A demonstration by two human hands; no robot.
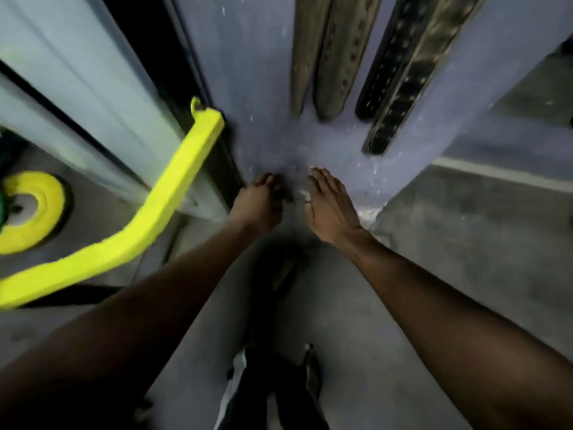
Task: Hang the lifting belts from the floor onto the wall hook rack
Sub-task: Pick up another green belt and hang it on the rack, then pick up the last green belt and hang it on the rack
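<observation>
Two pairs of lifting belts hang down the blue wall: a brown pair (328, 57) and a black pair (400, 76). The hook rack is out of view above. Both my arms reach down to the foot of the wall. My left hand (259, 203) has its fingers curled against a small dark thing (286, 193); blur hides whether it grips it. My right hand (330, 206) is flat beside it, fingers straight, holding nothing. A dark, belt-like shape (285, 270) lies on the floor between my forearms, too blurred to make out.
A bright yellow machine bar (161, 209) runs diagonally on the left, with a yellow weight plate (46, 209) behind it. A pale frame post (93, 88) stands beside the wall. Grey floor (465, 243) spreads to the right. My dark shoes (279, 383) show at the bottom.
</observation>
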